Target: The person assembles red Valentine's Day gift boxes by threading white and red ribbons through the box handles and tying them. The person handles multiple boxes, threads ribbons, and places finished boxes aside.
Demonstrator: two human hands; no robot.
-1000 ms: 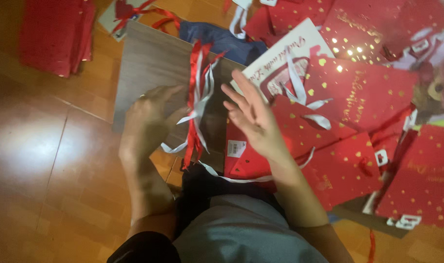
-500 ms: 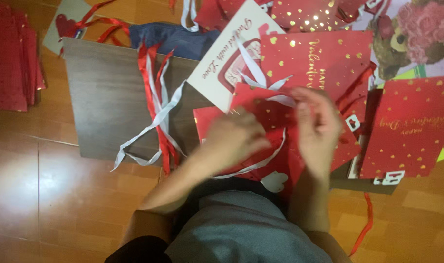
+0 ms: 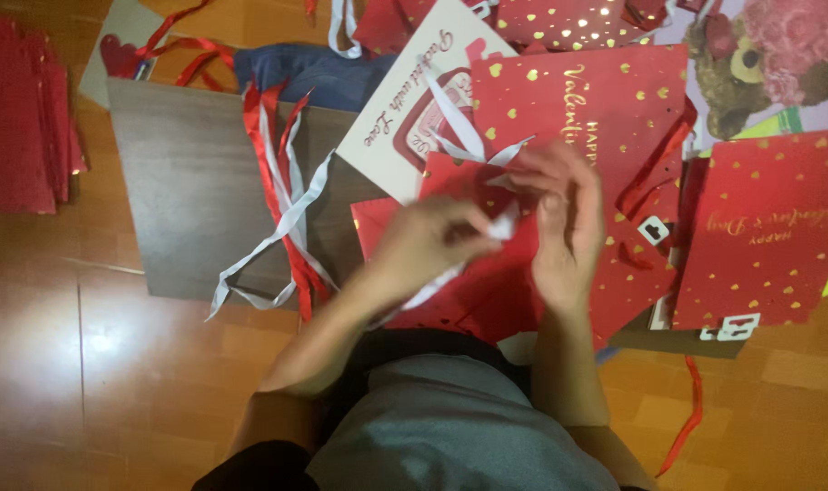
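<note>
My left hand (image 3: 432, 241) and my right hand (image 3: 564, 223) meet over a flat red paper gift bag (image 3: 482, 291) lying on a low grey board (image 3: 187, 209). Both hands pinch a white ribbon (image 3: 503, 227) at the bag's upper edge; the ribbon trails down under my left wrist. The fingers are blurred, so the exact grip is unclear. More red gift bags with gold hearts (image 3: 596, 100) lie just beyond my hands, one with a white ribbon handle (image 3: 459, 123).
A bundle of red and white ribbons (image 3: 282, 214) lies across the board. A stack of red bags (image 3: 23, 118) sits on the wooden floor at left. Another red bag (image 3: 764, 232) and a teddy-bear print bag (image 3: 759, 55) lie at right.
My left hand left the ribbon bundle and came right to join my right hand on the red bag. Both now work the white ribbon. The view shifted right.
</note>
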